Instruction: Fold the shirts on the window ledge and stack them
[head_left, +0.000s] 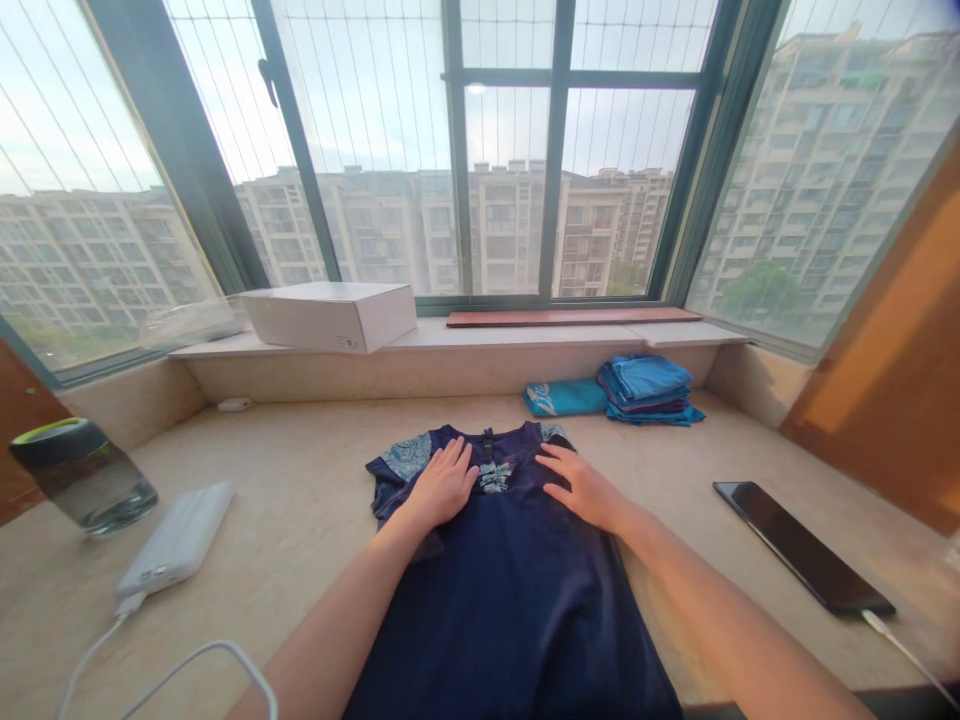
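Note:
A navy blue short-sleeved shirt (517, 600) lies spread on the stone counter, its collar away from me and its lower part running off the bottom of the view. Pale blue patterned cloth shows at the sleeves, and a patterned trim sits below the neckline. My left hand (448, 482) rests flat on the shirt near the left shoulder, fingers stretched out. On the other side, my right hand (581, 485) lies by the right shoulder with its fingers spread. That hand partly covers the right sleeve. Neither hand grips anything.
Behind the shirt, a stack of folded blue clothes (649, 388) stands beside a rolled teal cloth (566, 397). A plugged-in phone (802, 545) lies right. A water bottle (82, 475) and a cabled white power bank (178, 537) are left. A white box (326, 315) sits on the window ledge.

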